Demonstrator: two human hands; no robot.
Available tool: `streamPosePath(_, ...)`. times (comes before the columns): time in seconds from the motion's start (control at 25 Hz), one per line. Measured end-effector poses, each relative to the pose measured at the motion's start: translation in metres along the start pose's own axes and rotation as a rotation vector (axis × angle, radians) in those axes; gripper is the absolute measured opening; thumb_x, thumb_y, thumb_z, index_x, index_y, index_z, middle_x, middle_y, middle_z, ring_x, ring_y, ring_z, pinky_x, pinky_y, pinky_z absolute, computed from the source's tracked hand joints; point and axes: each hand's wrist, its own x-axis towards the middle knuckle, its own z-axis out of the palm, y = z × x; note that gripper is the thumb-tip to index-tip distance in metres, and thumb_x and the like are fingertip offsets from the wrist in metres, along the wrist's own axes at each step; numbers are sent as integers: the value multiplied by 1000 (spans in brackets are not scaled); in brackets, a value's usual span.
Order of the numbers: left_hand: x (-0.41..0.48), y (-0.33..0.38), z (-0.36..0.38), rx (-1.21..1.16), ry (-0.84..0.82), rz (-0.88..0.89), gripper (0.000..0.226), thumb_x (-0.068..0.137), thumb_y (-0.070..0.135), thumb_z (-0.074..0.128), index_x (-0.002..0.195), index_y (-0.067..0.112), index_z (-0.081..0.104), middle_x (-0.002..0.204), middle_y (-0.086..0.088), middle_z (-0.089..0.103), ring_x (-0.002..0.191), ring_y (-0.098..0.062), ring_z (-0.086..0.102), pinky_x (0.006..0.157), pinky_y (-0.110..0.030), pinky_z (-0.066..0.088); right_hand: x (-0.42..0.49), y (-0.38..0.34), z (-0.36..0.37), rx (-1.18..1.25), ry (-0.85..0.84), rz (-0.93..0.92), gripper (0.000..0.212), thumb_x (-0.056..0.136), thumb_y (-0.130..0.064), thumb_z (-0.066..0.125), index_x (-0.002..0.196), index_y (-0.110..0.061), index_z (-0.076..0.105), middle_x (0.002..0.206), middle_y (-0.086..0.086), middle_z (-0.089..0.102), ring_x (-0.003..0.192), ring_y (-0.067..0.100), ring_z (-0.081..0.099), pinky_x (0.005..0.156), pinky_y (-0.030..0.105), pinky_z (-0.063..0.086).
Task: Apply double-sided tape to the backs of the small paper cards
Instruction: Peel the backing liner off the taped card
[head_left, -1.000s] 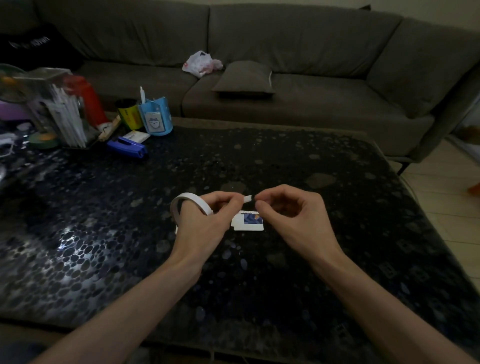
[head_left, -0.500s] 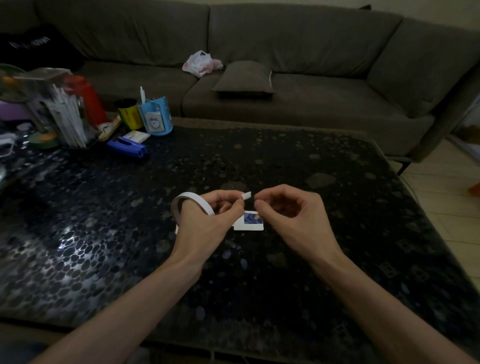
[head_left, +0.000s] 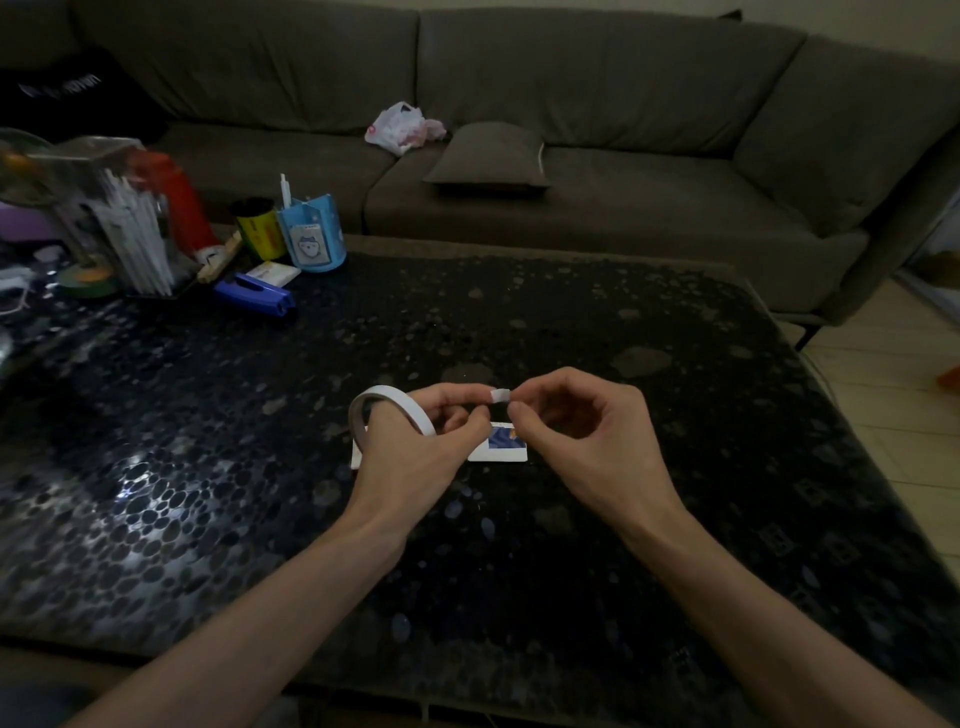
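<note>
the roll (head_left: 390, 413) is being held by the left hand (head_left: 415, 457) just above the middle of the surface (head_left: 597, 322), a little toward the near edge. the ring is being carried on that hand, and how many fingers pass through it cannot be told. the short free end (head_left: 500, 396) is being pinched from both sides: by the left thumb and forefinger, and by the closed fingers (head_left: 525, 411) of the right hand (head_left: 587, 441). neither hand is being left open.

a card (head_left: 506, 451) is lying flat on the surface right under the hands, with a blue picture showing, so its face is being judged as up. a white corner (head_left: 357, 460) is showing beneath the left hand; whether it is a second card cannot be told.

the step in hand is being judged as tearing off a short piece. the two pinches are best being held close together, so that a clean, short tear is being made rather than a long stretch. the sticky side is best being touched only at the very tip. the card's back is being needed, so turning it over is likely being called for before the piece is pressed on.

a cup (head_left: 311, 241) and a stapler (head_left: 254, 297) are standing near the far left corner.
</note>
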Motion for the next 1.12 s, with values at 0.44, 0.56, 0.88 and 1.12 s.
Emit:
streamPosePath(0.44, -2, -1, 0, 78, -87, 104, 27, 94, 10, 71, 101, 33, 82, 76, -2, 74, 65, -9, 64, 61, -15, 51, -2, 0, 1, -163, 69, -88, 11, 91, -24, 74, 99, -31, 70, 88, -20, 68, 89, -6, 68, 77, 7, 52)
streamPosePath(0.56, -2, -3, 1, 94, -90, 147, 28, 94, 10, 71, 104, 34, 81, 92, -1, 79, 89, -17, 72, 77, -21, 59, -2, 2, 0, -158, 77, -82, 11, 91, -24, 74, 98, -31, 71, 87, -19, 69, 88, -4, 69, 77, 9, 52)
streamPosePath(0.88, 3, -12, -1, 121, -136, 205, 34, 95, 15, 71, 118, 40, 76, 74, -1, 70, 65, -11, 62, 66, -18, 53, 0, 4, 0, -69, 88, -26, 8, 95, -25, 73, 101, -28, 75, 88, -16, 73, 88, -1, 71, 80, 15, 57)
streamPosePath(1.12, 4, -17, -3, 120, -154, 210, 34, 94, 19, 72, 119, 43, 75, 69, 3, 66, 63, -3, 59, 63, -15, 50, 0, 2, 0, -44, 81, -10, 8, 93, -25, 73, 98, -31, 75, 87, -16, 73, 88, 0, 71, 79, 15, 56)
